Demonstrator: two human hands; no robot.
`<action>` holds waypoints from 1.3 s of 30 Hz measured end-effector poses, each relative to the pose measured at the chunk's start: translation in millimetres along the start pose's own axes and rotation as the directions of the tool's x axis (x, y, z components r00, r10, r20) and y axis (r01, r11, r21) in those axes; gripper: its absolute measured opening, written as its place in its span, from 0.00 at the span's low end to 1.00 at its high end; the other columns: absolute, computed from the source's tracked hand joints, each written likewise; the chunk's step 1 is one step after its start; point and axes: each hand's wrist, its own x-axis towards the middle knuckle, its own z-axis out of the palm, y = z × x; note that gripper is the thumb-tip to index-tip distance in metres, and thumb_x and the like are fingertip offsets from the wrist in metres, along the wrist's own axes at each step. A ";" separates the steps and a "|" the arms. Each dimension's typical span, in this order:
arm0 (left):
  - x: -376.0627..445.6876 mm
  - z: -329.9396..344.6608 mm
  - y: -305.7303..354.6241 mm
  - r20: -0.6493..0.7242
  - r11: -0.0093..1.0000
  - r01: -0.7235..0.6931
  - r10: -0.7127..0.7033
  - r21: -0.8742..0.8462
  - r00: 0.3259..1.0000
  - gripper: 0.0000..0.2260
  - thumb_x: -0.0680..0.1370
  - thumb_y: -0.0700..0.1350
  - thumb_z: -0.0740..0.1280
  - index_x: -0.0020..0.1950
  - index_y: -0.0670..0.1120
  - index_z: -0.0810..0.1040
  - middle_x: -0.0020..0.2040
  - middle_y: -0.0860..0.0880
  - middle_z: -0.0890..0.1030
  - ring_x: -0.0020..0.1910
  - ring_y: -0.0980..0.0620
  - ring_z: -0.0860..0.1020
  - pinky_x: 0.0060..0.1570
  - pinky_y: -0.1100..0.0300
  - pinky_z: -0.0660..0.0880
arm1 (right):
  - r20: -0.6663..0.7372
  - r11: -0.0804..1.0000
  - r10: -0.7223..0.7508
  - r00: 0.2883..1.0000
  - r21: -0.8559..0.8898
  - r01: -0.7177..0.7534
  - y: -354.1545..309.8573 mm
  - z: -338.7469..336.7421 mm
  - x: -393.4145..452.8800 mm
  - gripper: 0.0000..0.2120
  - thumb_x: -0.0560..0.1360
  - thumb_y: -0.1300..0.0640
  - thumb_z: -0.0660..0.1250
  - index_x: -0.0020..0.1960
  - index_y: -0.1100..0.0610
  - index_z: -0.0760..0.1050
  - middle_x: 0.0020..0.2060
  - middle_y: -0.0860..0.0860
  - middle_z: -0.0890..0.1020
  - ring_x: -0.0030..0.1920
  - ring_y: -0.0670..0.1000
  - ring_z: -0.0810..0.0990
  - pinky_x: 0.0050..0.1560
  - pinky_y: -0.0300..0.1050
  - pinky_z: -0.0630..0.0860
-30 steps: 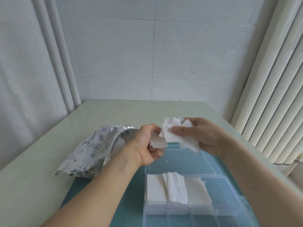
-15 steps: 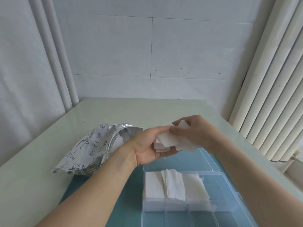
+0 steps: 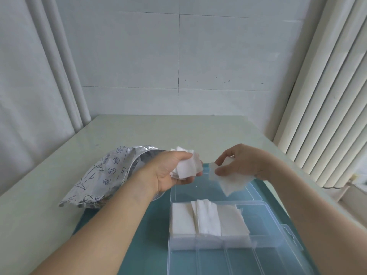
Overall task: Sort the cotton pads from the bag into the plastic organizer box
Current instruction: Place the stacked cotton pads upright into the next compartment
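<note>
My left hand (image 3: pixel 170 171) grips a thick bunch of white cotton pads (image 3: pixel 187 165) above the table. My right hand (image 3: pixel 242 161) pinches a thinner set of cotton pads (image 3: pixel 232 180) that hangs down over the open lid (image 3: pixel 198 192) of the clear plastic organizer box (image 3: pixel 278 231). Three stacks of pads (image 3: pixel 208 217) fill the box's far compartments. The silver foil bag (image 3: pixel 103 175) with blue drawings lies on its side to the left, its mouth toward my left hand.
The box stands on a teal mat (image 3: pixel 151 231) on a pale table (image 3: pixel 178 132). A tiled wall rises behind, a curtain hangs at the left, and vertical blinds (image 3: pixel 327 96) run along the right. The box's near compartments hold nothing.
My hands were joined on one bunch of pads; they have since drawn apart, the left keeping the thick bunch and the right moving right with a thinner set.
</note>
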 end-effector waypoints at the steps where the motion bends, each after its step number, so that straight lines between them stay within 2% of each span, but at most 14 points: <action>1: -1.2 1.0 0.7 0.004 1.000 0.011 -0.010 -0.028 1.000 0.13 0.80 0.40 0.65 0.64 0.37 0.76 0.49 0.39 0.83 0.38 0.43 0.83 0.28 0.60 0.77 | 0.048 0.999 0.001 0.999 -0.037 0.001 -1.0 5.0 0.8 0.09 0.67 0.45 0.79 0.46 0.45 0.84 0.44 0.47 0.85 0.45 0.50 0.84 0.53 0.48 0.82; 3: -2.6 1.7 1.8 0.020 0.996 0.024 -0.022 -0.082 1.000 0.14 0.79 0.38 0.66 0.64 0.37 0.76 0.54 0.37 0.81 0.42 0.42 0.81 0.29 0.60 0.78 | 0.091 0.994 -0.001 0.996 -0.111 0.011 -3.7 9.7 2.1 0.17 0.69 0.42 0.77 0.53 0.47 0.83 0.48 0.47 0.83 0.48 0.50 0.83 0.56 0.47 0.80; 6: -5.1 3.4 3.1 0.072 0.990 0.023 -0.013 -0.136 0.997 0.10 0.80 0.37 0.64 0.60 0.37 0.77 0.52 0.36 0.82 0.43 0.41 0.82 0.31 0.61 0.78 | -0.112 0.981 -0.111 0.988 -0.170 0.091 -11.1 -1.7 -0.4 0.16 0.75 0.46 0.72 0.60 0.51 0.80 0.52 0.49 0.83 0.50 0.51 0.81 0.55 0.45 0.76; 8: -5.8 4.1 3.9 0.079 0.987 0.007 0.006 -0.162 0.997 0.10 0.80 0.38 0.64 0.60 0.37 0.77 0.50 0.35 0.83 0.43 0.40 0.83 0.32 0.60 0.79 | -0.216 0.983 -0.181 0.959 -0.027 0.179 -18.9 -8.6 -6.0 0.11 0.78 0.47 0.68 0.55 0.52 0.82 0.49 0.50 0.86 0.48 0.52 0.83 0.53 0.49 0.79; 12: -8.2 6.6 4.6 0.112 0.991 -0.044 0.058 -0.130 0.992 0.06 0.80 0.40 0.65 0.54 0.38 0.78 0.43 0.40 0.84 0.44 0.42 0.83 0.34 0.58 0.81 | -0.005 0.951 -0.222 0.975 0.220 0.218 -30.9 -0.1 -18.9 0.07 0.76 0.50 0.73 0.48 0.54 0.83 0.39 0.50 0.87 0.38 0.48 0.83 0.44 0.43 0.82; 15: -9.6 6.7 5.1 0.102 0.996 -0.070 0.075 -0.051 0.992 0.07 0.80 0.41 0.66 0.56 0.40 0.78 0.46 0.39 0.85 0.44 0.42 0.85 0.34 0.57 0.82 | -0.044 0.920 -0.191 0.981 0.340 0.194 -27.4 -0.4 -15.9 0.04 0.74 0.59 0.75 0.46 0.60 0.82 0.37 0.52 0.84 0.35 0.47 0.80 0.38 0.41 0.79; 18: -9.6 6.7 4.9 0.074 0.995 -0.101 0.102 -0.013 0.992 0.09 0.79 0.41 0.67 0.58 0.40 0.79 0.50 0.39 0.84 0.46 0.40 0.84 0.34 0.55 0.82 | 0.027 0.896 -0.125 0.992 0.432 0.101 -25.3 -7.0 -16.4 0.03 0.74 0.61 0.74 0.46 0.61 0.82 0.38 0.55 0.83 0.36 0.49 0.81 0.39 0.42 0.79; 21: -7.3 7.4 3.9 0.032 0.991 -0.124 0.126 -0.043 0.992 0.07 0.80 0.41 0.67 0.55 0.40 0.79 0.46 0.40 0.85 0.41 0.42 0.85 0.32 0.57 0.81 | 0.025 0.864 -0.091 0.996 0.498 0.066 -25.0 -8.3 -16.3 0.02 0.75 0.64 0.73 0.46 0.63 0.82 0.38 0.57 0.84 0.35 0.50 0.82 0.37 0.42 0.81; 25: -2.7 3.0 4.8 -0.053 0.981 -0.133 0.127 -0.137 0.990 0.03 0.80 0.39 0.66 0.52 0.40 0.78 0.39 0.40 0.85 0.35 0.43 0.85 0.28 0.60 0.79 | -0.080 0.798 -0.073 0.994 0.593 0.107 -23.0 -14.8 -14.9 0.02 0.78 0.65 0.69 0.46 0.64 0.79 0.36 0.55 0.82 0.33 0.50 0.80 0.38 0.42 0.83; 29: -3.4 3.7 3.8 -0.025 0.982 -0.131 0.128 -0.138 0.991 0.04 0.80 0.39 0.66 0.53 0.40 0.78 0.42 0.39 0.84 0.36 0.42 0.85 0.29 0.59 0.80 | 0.020 0.760 -0.173 0.985 0.638 0.121 -24.7 -22.3 -19.7 0.02 0.78 0.64 0.69 0.47 0.63 0.79 0.36 0.55 0.81 0.34 0.49 0.79 0.40 0.43 0.83; 32: -2.3 8.8 2.0 -0.045 0.969 -0.166 0.160 -0.186 0.986 0.05 0.80 0.38 0.67 0.54 0.38 0.78 0.49 0.37 0.82 0.40 0.41 0.84 0.34 0.54 0.83 | 0.072 0.789 -0.150 0.986 0.610 0.076 -28.3 -16.3 -20.3 0.01 0.77 0.64 0.70 0.47 0.62 0.80 0.38 0.55 0.83 0.36 0.50 0.80 0.40 0.44 0.81; 34: -2.0 12.8 1.8 -0.048 0.949 -0.187 0.180 -0.252 0.982 0.04 0.80 0.37 0.66 0.53 0.38 0.78 0.50 0.38 0.82 0.43 0.42 0.83 0.37 0.52 0.83 | 0.017 0.801 -0.094 0.995 0.596 0.065 -29.4 -6.2 -16.6 0.01 0.77 0.63 0.71 0.46 0.61 0.81 0.40 0.55 0.85 0.38 0.50 0.82 0.40 0.44 0.81; 37: -2.0 14.5 2.0 -0.009 0.946 -0.183 0.188 -0.269 0.982 0.04 0.81 0.37 0.65 0.53 0.38 0.78 0.49 0.38 0.83 0.41 0.43 0.84 0.37 0.53 0.83 | -0.157 0.791 -0.056 0.986 0.596 0.140 -29.1 2.9 -11.1 0.02 0.75 0.65 0.73 0.44 0.61 0.81 0.39 0.57 0.85 0.36 0.51 0.83 0.39 0.43 0.82; 39: -2.0 12.5 3.1 0.017 0.943 -0.178 0.191 -0.282 0.981 0.05 0.81 0.37 0.65 0.54 0.37 0.77 0.50 0.37 0.82 0.41 0.42 0.84 0.37 0.53 0.83 | -0.205 0.779 -0.051 0.977 0.605 0.168 -27.4 -1.9 -10.0 0.02 0.75 0.66 0.73 0.44 0.62 0.81 0.39 0.58 0.86 0.36 0.52 0.84 0.40 0.44 0.84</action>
